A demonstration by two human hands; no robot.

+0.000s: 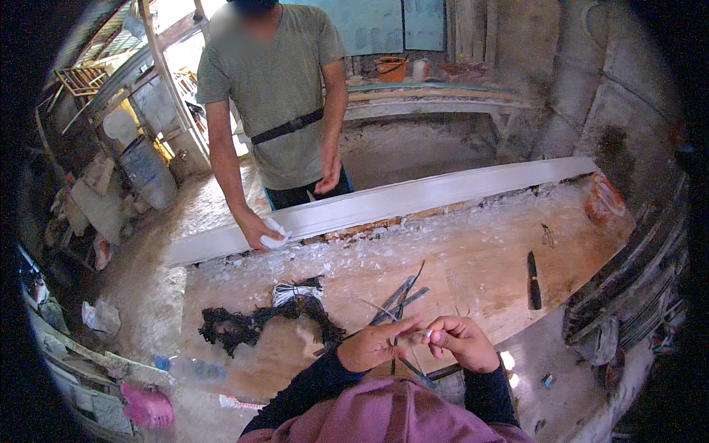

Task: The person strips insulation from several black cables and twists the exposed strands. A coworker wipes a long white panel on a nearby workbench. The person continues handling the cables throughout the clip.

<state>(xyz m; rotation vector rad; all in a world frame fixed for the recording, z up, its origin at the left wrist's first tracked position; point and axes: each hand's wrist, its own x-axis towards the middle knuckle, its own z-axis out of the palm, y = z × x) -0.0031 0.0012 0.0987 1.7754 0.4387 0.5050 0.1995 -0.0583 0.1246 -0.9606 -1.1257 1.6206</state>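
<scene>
- Right now both hands meet over the near edge of the wooden workbench (pixel 473 273), working a thin pale strand (pixel 413 334) between the fingertips; this looks like the step of separating or preparing a single fibre.
- The left hand (pixel 377 345) is pinched shut on the strand, thumb against forefinger, knuckles toward the bench.
- The right hand (pixel 461 343) is curled closed, its fingertips gripping the strand's other end just beside the left; how tightly cannot be told.
- The strand itself is very fine and partly hidden by the fingers; it sits just above the bench's near edge.
- Judging from this, the next move calls for a light, steady pull with both pinches kept close, so the fibre neither slips nor snaps.
- On the bench beyond the hands lie a black fibre bundle (pixel 258 321) toward the left edge, a few thin dark sticks (pixel 399 297) in the middle, and a dark-handled knife (pixel 533 280) toward the right edge.
- Along the far edge rests a long white moulding (pixel 413 199), which another person's hand (pixel 258 230) wipes with a white cloth (pixel 277 235).
</scene>
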